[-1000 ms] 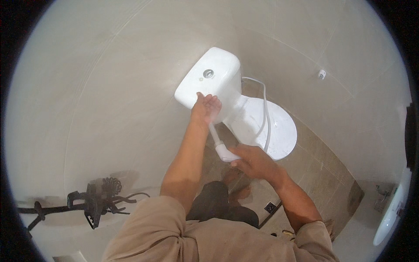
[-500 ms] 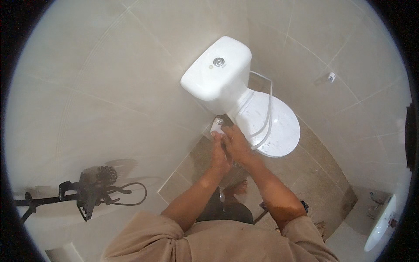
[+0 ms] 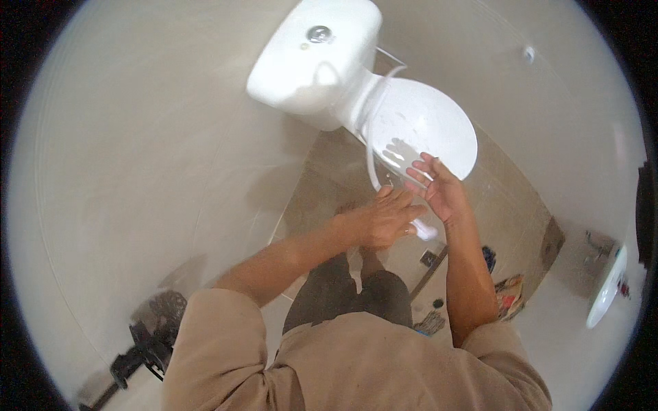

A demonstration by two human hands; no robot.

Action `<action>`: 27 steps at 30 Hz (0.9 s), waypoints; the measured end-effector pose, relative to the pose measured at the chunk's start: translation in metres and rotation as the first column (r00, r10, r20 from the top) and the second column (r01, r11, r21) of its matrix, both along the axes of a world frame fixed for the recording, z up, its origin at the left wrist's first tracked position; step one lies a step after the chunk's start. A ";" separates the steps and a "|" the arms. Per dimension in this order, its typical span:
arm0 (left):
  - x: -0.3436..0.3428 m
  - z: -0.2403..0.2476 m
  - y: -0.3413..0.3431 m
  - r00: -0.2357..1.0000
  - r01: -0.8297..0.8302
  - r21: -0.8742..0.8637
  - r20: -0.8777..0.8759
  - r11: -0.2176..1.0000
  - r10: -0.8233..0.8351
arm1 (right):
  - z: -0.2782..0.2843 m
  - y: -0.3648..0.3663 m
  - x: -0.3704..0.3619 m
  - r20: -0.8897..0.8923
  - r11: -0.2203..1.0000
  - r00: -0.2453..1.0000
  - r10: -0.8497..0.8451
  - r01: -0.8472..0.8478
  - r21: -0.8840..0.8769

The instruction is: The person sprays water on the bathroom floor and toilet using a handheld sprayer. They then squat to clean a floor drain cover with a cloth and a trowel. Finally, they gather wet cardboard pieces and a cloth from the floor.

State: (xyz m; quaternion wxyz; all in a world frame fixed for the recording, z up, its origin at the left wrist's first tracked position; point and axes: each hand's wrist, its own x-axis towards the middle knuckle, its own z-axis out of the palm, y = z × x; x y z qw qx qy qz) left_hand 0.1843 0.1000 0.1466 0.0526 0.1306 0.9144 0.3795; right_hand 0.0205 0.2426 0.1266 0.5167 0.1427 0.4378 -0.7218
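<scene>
I find left grip (image 3: 381,218) loosely closed around white plastic hose sprayer (image 3: 425,231), probably light, slippery, best held mid-handle; right grip (image 3: 443,195) spread, empty.

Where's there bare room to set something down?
Bare: the upper toilet lid right of the hose, and the tank top around its flush button. Crowded: at the lid's lower edge, where the left hand holds the sprayer beside the open right hand; the floor by the right forearm has clutter.
</scene>
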 end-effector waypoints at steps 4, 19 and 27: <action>0.011 -0.050 -0.015 0.931 0.238 -0.178 0.323 0.955 -0.171 | -0.091 0.038 0.050 0.127 0.990 0.992 0.016 -0.034 0.140; 0.019 -0.074 -0.022 0.823 0.289 -0.311 0.564 0.905 -0.069 | -0.282 -0.002 0.159 0.377 0.854 0.767 -0.520 0.477 0.208; 0.028 -0.084 -0.049 0.797 0.386 -0.535 0.604 0.752 0.021 | -0.367 -0.026 0.191 -0.105 0.879 0.973 0.204 -0.135 0.458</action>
